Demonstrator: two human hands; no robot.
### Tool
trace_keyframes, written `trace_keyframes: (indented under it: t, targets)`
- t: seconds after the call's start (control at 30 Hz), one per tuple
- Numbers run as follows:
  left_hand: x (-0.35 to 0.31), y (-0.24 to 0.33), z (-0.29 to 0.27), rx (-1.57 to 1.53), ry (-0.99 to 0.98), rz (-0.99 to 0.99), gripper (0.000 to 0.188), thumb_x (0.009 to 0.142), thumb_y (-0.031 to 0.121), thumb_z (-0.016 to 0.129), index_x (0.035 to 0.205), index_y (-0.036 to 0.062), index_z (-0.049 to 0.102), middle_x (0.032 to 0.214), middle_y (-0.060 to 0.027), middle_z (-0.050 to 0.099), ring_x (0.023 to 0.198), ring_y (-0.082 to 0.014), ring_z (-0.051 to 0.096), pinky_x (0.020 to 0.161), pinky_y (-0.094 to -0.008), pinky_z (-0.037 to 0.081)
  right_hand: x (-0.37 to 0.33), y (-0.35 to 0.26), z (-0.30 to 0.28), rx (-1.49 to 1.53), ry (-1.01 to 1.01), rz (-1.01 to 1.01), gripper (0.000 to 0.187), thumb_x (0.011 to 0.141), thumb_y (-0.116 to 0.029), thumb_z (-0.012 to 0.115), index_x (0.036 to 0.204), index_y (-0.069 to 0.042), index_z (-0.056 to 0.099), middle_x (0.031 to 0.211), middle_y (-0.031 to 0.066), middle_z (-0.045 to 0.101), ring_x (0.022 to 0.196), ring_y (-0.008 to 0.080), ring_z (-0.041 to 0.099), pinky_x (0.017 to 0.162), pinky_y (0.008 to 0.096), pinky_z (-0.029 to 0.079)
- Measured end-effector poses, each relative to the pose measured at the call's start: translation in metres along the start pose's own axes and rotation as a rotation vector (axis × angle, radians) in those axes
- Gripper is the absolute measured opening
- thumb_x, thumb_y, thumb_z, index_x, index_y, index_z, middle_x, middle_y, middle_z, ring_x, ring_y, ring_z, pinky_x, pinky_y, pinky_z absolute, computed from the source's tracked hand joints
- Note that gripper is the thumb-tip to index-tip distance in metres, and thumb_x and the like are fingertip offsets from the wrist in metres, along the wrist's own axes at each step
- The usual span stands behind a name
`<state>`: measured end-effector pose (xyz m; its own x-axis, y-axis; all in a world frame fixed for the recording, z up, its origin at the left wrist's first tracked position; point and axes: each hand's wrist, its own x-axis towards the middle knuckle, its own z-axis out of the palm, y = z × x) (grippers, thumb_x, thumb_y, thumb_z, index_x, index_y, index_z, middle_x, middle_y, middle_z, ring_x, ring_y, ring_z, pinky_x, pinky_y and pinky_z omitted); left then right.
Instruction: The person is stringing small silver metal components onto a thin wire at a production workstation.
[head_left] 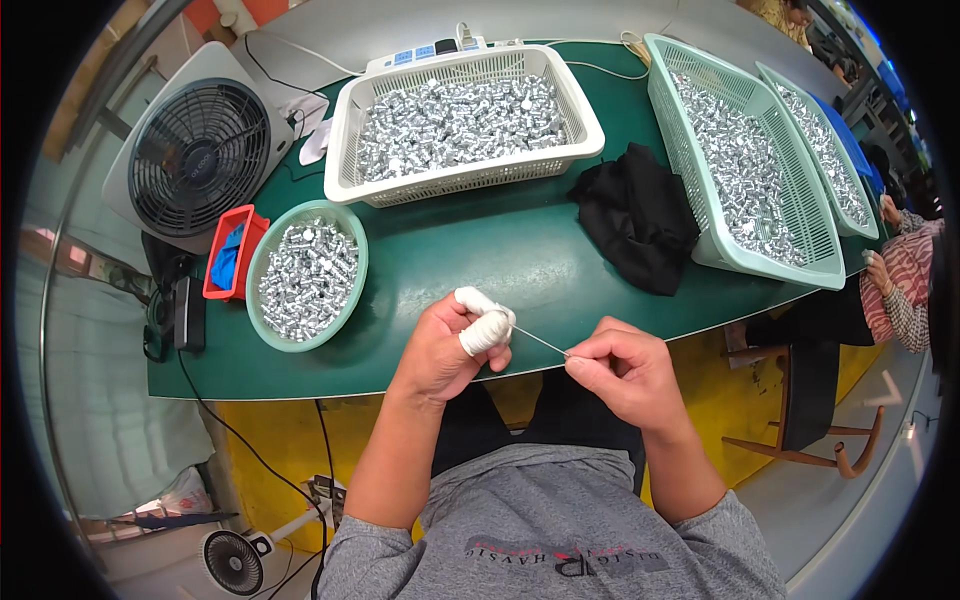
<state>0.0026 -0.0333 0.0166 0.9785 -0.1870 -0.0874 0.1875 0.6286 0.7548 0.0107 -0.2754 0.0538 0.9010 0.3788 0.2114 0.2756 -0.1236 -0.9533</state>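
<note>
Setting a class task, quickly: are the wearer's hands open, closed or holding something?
Left hand: curled, wearing white wraps; whether it grips the thin strand cannot be told.
Right hand: closed, pinching that strand.

Grey shirt (pixel 600 510), white-wrapped fingers (pixel 484 334).

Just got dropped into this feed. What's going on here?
A person at a green table has a thin strand stretched between both hands. The right hand pinches one end; the other meets the wrapped fingertips of the left hand, though whether it is gripped or wound there is unclear. Small silvery pieces fill the white basket, the round pale green bowl and the green baskets on the right.
</note>
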Motion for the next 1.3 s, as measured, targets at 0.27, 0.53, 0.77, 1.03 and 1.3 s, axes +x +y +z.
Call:
trace_keyframes:
  t: [0.27,0.53,0.77,1.03,1.3]
  targets:
    - [0.001,0.002,0.02,-0.04,0.089,-0.135,0.007,0.092,0.004,0.069,0.093,0.0048,0.063,0.091,-0.0096,0.065,0.066,-0.014,0.053,0.059,-0.0321,0.047,0.001,0.011,0.004,-0.341,0.064,-0.367,0.009,0.085,0.002,0.074,0.094,0.001,0.073,0.08,0.0036,0.06,0.061,0.0066,0.048,0.051,0.0256,0.037]
    - [-0.002,-0.003,0.015,0.07,0.052,-0.05,0.005,0.094,0.004,0.067,0.097,0.0022,0.063,0.092,-0.0092,0.065,0.07,-0.0151,0.057,0.063,-0.0321,0.049,-0.005,0.015,0.005,0.384,-0.026,0.226,0.006,0.087,0.0,0.074,0.093,0.001,0.073,0.075,0.0027,0.059,0.063,0.0066,0.051,0.051,0.0256,0.039]
    - [-0.005,0.003,0.013,-0.013,0.092,-0.052,0.006,0.095,0.003,0.065,0.1,0.0009,0.063,0.095,-0.01,0.065,0.076,-0.0158,0.06,0.066,-0.0325,0.051,-0.008,0.012,0.009,-0.065,0.067,-0.075,0.005,0.088,0.002,0.072,0.093,0.002,0.072,0.081,0.0023,0.06,0.065,0.0084,0.051,0.054,0.0255,0.04]
    - [-0.003,0.007,0.012,0.124,0.41,0.232,0.011,0.098,0.009,0.062,0.107,0.0013,0.063,0.1,-0.0106,0.064,0.073,-0.0154,0.053,0.067,-0.032,0.047,-0.018,0.018,0.006,0.261,0.068,0.164,0.006,0.089,0.002,0.072,0.095,0.002,0.072,0.085,0.0017,0.059,0.072,0.0062,0.052,0.063,0.0214,0.04]
    - [-0.004,-0.004,-0.005,-0.408,0.056,0.037,0.028,0.106,0.026,0.048,0.11,0.0017,0.063,0.097,-0.0094,0.062,0.078,-0.0171,0.052,0.071,-0.0333,0.044,-0.009,0.002,0.025,0.191,0.069,0.132,0.007,0.088,0.005,0.071,0.095,0.003,0.071,0.083,0.0006,0.057,0.07,0.005,0.049,0.063,0.0202,0.039]
